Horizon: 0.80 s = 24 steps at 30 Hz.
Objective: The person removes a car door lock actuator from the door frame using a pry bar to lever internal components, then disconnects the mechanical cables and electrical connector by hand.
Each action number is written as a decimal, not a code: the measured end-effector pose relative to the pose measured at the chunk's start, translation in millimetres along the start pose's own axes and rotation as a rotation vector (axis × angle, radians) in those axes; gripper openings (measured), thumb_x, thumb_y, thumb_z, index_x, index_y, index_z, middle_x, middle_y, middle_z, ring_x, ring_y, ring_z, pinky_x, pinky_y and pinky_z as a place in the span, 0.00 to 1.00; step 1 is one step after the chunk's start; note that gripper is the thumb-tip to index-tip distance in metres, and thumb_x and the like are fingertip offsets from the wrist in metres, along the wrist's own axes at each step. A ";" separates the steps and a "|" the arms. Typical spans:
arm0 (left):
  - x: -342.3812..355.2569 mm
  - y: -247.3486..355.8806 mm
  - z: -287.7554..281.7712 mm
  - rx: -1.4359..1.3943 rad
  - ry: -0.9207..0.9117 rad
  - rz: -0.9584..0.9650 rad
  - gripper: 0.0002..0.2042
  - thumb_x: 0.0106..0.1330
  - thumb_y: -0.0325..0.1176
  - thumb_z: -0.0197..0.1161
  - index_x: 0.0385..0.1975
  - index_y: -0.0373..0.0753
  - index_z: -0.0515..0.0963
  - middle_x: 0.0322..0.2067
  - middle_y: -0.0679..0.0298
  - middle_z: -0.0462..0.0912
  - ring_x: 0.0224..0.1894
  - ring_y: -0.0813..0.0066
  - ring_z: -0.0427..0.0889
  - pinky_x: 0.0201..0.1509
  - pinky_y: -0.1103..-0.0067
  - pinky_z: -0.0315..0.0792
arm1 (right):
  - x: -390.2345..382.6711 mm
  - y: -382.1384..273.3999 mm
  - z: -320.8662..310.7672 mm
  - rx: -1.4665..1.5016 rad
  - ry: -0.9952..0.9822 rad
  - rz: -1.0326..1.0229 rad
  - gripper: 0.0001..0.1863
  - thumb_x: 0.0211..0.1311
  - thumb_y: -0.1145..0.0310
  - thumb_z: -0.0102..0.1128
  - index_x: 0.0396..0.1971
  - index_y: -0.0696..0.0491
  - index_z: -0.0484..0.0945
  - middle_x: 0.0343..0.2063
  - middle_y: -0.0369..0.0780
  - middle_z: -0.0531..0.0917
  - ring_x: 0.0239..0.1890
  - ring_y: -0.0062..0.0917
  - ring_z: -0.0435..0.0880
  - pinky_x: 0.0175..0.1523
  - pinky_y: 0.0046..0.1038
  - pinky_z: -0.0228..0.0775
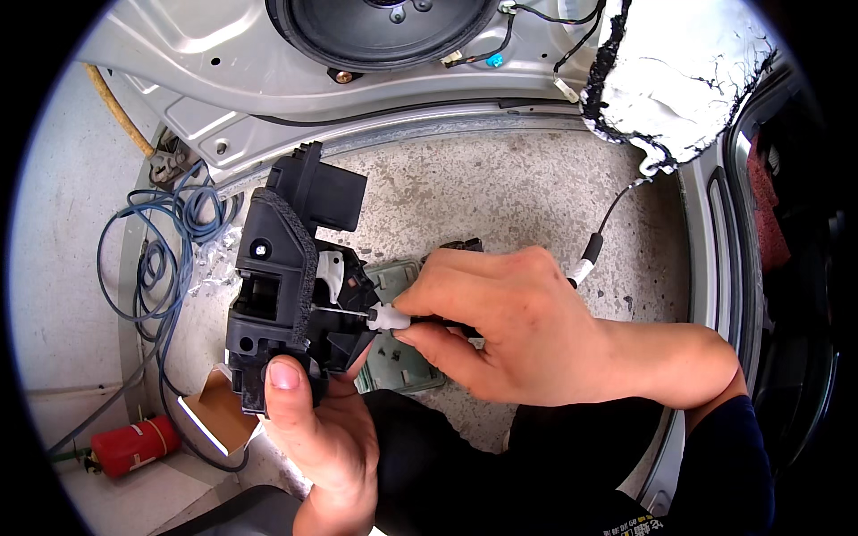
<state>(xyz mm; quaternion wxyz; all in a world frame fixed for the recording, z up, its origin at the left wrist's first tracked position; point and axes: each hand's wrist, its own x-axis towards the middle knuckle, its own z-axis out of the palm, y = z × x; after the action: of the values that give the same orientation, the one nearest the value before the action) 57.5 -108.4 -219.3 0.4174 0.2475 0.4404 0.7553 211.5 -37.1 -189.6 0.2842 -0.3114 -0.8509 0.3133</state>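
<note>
- Latch (286, 286): black plastic unit, rigid, likely fairly hefty; held above the floor (500, 196); best gripped at its lower body.
- Left hand (322, 429): closed around latch base.
- Right hand (500, 326): pinching white cable end (387, 317); thin, probably delicate.

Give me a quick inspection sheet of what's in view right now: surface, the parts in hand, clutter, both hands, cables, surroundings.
surface: speckled concrete floor, bare between the door and the hands.
job's things: black plastic latch assembly held upright; thin rod with a white cable end at its right side.
clutter: red canister lower left; grey-green flat part under the hands; cardboard piece.
grippers: left hand grips the assembly from below, thumb on its front; right hand pinches the white cable end.
cables: blue hose coil on the left; black cable running to the right hand.
surroundings: silver car door shell with a speaker; white sheet with black sealant edge.
</note>
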 end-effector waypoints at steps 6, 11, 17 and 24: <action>-0.6 -2.8 -0.8 0.052 -0.043 -0.012 0.26 0.67 0.45 0.52 0.58 0.32 0.65 0.47 0.54 0.78 0.45 0.68 0.82 0.45 0.76 0.81 | -2.8 1.0 6.9 -0.141 0.056 -0.049 0.05 0.51 0.72 0.60 0.26 0.54 0.72 0.22 0.38 0.74 0.21 0.33 0.79 0.22 0.31 0.68; -1.5 -3.6 -2.9 0.079 -0.010 -0.021 0.26 0.67 0.45 0.52 0.58 0.33 0.65 0.47 0.54 0.78 0.45 0.68 0.82 0.46 0.77 0.81 | -3.5 0.7 15.0 -0.316 0.093 -0.121 0.07 0.44 0.74 0.58 0.25 0.53 0.71 0.22 0.36 0.72 0.20 0.27 0.79 0.19 0.29 0.67; -5.9 -2.8 1.9 0.027 0.046 -0.014 0.26 0.67 0.47 0.52 0.58 0.34 0.65 0.47 0.55 0.78 0.45 0.69 0.81 0.45 0.77 0.81 | -6.5 -0.3 14.5 -0.307 0.073 -0.117 0.07 0.44 0.75 0.58 0.25 0.53 0.70 0.22 0.36 0.71 0.21 0.27 0.79 0.20 0.30 0.67; -3.8 -1.6 0.7 0.036 0.011 0.014 0.26 0.66 0.47 0.52 0.58 0.34 0.66 0.47 0.56 0.78 0.45 0.68 0.81 0.43 0.77 0.81 | -3.3 -0.6 12.7 -0.179 0.075 -0.114 0.06 0.52 0.72 0.59 0.28 0.55 0.72 0.23 0.38 0.73 0.22 0.32 0.79 0.22 0.33 0.69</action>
<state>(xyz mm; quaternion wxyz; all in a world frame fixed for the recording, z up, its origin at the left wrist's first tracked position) 60.6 -110.9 -220.4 0.4051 0.2542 0.4546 0.7515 204.8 -44.3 -198.3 0.3044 -0.2983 -0.8806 0.2073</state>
